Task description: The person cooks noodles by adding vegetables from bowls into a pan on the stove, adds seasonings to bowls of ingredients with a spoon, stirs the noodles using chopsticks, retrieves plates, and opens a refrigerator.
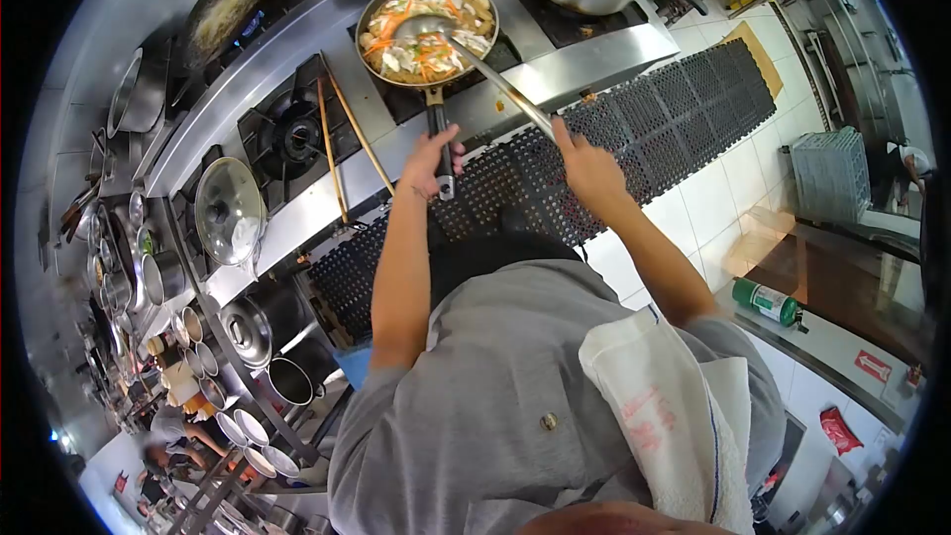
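Left hand: (pixel 433 164) fingers loosely curled round the handle of the frying pan (pixel 363 52), no wide gap.
Right hand: (pixel 591 170) closed on the far end of the metal ladle (pixel 509 92).
Pan: straight ahead of the left grip; ladle bowl rests on the mixed vegetables (pixel 434 57) inside.
Step in hand: stirring or turning, judging by the ladle's position.
Next move calls for: steady left hold, ladle worked under the pile without spilling over the rim.
Towel: (pixel 634 406) behind the right hand; red writing, illegible.
Green cylinder: (pixel 765 301) farther right; label unreadable.
Red sign: (pixel 873 367) beyond it; white arrow.
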### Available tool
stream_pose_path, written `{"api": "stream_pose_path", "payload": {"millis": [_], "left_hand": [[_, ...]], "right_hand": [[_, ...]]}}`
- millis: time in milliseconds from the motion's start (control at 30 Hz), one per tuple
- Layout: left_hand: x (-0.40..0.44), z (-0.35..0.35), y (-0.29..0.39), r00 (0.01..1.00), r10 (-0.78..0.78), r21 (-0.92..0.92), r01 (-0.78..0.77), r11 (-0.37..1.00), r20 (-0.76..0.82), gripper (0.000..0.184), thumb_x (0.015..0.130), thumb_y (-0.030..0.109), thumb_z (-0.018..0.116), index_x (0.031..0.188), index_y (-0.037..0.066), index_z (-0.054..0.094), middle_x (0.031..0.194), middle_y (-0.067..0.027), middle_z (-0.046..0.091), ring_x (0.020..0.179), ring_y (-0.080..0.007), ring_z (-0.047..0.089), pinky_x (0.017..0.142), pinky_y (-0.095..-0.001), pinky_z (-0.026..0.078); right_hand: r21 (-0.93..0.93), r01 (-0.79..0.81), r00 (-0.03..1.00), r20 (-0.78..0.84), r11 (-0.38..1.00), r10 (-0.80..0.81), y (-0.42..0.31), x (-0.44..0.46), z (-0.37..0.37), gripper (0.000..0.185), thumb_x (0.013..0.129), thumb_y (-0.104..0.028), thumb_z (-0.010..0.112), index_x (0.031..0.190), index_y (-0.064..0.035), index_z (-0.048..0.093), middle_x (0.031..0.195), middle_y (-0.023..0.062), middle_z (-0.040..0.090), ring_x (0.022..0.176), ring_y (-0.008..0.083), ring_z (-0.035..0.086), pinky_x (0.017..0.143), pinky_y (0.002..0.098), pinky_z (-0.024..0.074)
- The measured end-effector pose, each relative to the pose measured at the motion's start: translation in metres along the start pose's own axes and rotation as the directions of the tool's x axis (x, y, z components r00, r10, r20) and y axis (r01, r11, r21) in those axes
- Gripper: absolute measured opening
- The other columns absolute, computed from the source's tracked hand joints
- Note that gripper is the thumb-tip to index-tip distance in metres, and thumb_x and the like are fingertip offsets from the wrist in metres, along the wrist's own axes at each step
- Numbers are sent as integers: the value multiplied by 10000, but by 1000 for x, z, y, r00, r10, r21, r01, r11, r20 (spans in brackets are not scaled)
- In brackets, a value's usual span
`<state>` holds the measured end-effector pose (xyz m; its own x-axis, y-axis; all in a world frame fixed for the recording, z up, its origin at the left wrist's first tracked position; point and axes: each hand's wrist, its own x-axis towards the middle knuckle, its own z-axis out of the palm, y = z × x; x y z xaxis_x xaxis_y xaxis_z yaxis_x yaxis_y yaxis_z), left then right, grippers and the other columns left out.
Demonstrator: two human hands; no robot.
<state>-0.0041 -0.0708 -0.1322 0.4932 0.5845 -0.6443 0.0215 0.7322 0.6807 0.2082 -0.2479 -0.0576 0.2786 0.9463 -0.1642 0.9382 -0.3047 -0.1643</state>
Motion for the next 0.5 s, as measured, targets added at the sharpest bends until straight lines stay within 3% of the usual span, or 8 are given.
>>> {"api": "stream_pose_path", "payload": {"millis": [67,100,167,267,333,433,467,500], "left_hand": [[3,1,2,998,-2,-95,8,995,56,216,847,203,679,813,86,501,590,2,495,445,-117,473,405,-277,414],[3,2,0,999,8,-94,-4,996,45,216,847,203,679,813,86,501,590,2,495,445,-117,473,405,-277,414],[-3,15,-9,992,118,55,-114,992,-56,215,838,153,663,759,92,473,568,3,471,437,-114,465,403,-279,414],[-19,32,-15,985,160,92,-154,984,-64,187,825,103,638,726,70,483,546,-12,464,410,-126,453,394,-291,397],[-14,31,-15,979,199,209,-188,960,-37,224,825,83,609,635,67,491,495,-28,453,382,-146,441,392,-294,383],[-19,34,-29,967,241,239,-216,947,-81,280,830,82,585,571,74,478,465,-38,448,380,-153,443,393,-289,379],[-27,33,-32,978,202,138,-193,971,-58,192,845,89,590,679,71,495,497,-19,439,394,-146,438,394,-286,368],[-26,32,-31,976,207,136,-198,971,-59,192,845,89,590,679,71,495,497,-19,439,394,-146,438,394,-286,368]], "right_hand": [[12,34,999,-11,999,-34,14,1,-12,657,823,-45,494,1434,-141,274,944,209,598,729,406,636,653,512,511],[15,67,997,-25,998,-66,17,3,-18,667,823,-30,494,1437,-143,261,955,200,598,731,401,641,660,502,521],[43,40,998,-55,998,-37,24,-11,-22,664,811,-26,506,1428,-168,305,909,193,597,738,405,632,666,502,512],[308,135,974,-216,942,-69,40,-25,-22,629,808,-33,527,1406,-162,381,815,213,578,707,427,578,643,496,458],[365,165,971,-225,916,-85,45,-18,-18,640,799,-28,535,1405,-161,378,821,218,583,717,424,586,650,507,457],[456,193,970,-220,869,-100,49,-35,-19,656,787,-12,551,1402,-160,379,828,224,596,739,414,601,666,497,463],[489,198,969,-230,850,-94,54,-36,-24,659,785,-2,559,1400,-159,385,828,226,604,751,407,609,676,476,469],[528,191,971,-223,828,-82,55,-39,-26,663,782,9,567,1399,-158,390,829,227,612,763,399,618,686,456,475]]}}
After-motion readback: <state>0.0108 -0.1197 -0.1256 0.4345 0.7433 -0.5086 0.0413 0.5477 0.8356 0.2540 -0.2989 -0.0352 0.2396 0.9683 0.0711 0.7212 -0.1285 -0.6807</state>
